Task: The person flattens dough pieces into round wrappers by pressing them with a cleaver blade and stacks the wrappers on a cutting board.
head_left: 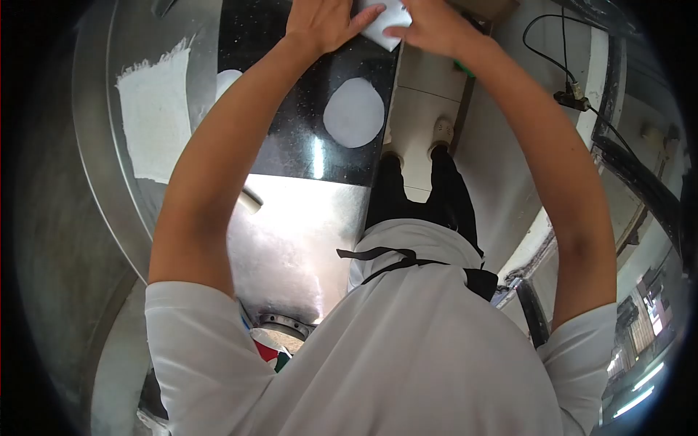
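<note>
At the top edge of the view, a white, thin, folded-looking piece [385,30] lies by the edge of the black countertop [305,156]; I cannot tell its material. My left hand [320,23] is over the counter to its left. Its thumb stretches out onto the piece, while the other fingers are partly cut off by the frame. My right hand [435,27] grips the piece from the right, a digit pressed on its near corner. Nearer to me, a flat white round [354,112] like a dough disc rests on the black surface. Another white round [228,81] is partly hidden by my left forearm.
A frayed white cloth [154,112] lies on the metal surface to the left. A pale rod end [251,201] shows beside my left arm on the shiny metal section [298,232]. Tiled floor [425,109] lies right of the counter; a black cable with a plug [572,100] hangs farther right.
</note>
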Demonstrator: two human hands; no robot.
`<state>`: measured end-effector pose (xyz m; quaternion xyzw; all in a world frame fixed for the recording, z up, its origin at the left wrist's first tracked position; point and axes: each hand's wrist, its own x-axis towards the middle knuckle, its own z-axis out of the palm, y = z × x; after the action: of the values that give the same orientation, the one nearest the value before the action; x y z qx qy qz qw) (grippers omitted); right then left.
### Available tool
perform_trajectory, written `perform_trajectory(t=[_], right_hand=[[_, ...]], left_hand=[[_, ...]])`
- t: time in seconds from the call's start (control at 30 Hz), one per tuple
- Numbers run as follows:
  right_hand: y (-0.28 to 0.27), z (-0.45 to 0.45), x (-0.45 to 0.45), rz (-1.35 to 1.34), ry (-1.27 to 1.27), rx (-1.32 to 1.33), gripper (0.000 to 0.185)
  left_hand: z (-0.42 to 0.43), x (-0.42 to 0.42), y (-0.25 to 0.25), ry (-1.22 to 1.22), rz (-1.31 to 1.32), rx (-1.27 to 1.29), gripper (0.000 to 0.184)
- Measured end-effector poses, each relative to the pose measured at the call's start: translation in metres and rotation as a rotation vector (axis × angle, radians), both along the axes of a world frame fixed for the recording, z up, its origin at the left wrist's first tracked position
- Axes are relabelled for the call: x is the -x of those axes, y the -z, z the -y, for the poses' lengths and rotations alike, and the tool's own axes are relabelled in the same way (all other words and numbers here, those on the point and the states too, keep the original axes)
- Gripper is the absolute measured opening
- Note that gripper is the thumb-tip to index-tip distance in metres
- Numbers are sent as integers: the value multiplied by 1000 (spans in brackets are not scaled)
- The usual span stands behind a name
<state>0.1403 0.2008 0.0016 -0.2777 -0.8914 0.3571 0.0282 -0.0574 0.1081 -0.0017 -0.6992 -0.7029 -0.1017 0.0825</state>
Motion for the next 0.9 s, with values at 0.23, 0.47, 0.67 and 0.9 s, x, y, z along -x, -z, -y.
perform_trajectory(t=[0.23,0.47,0.67,0.9], right_hand=[[35,91,-61,-279,-15,156,50],[18,207,-115,-70,179,451,46],[13,239,-118,64,160,464,50],[10,233,-116,75,146,480,52]], left_hand=[[106,-27,-41,787,130,444,83],[97,-52,-65,421,26,912,33],[131,-38,-55,431,438,774,40],[177,-46,-52,343,413,764,57]])
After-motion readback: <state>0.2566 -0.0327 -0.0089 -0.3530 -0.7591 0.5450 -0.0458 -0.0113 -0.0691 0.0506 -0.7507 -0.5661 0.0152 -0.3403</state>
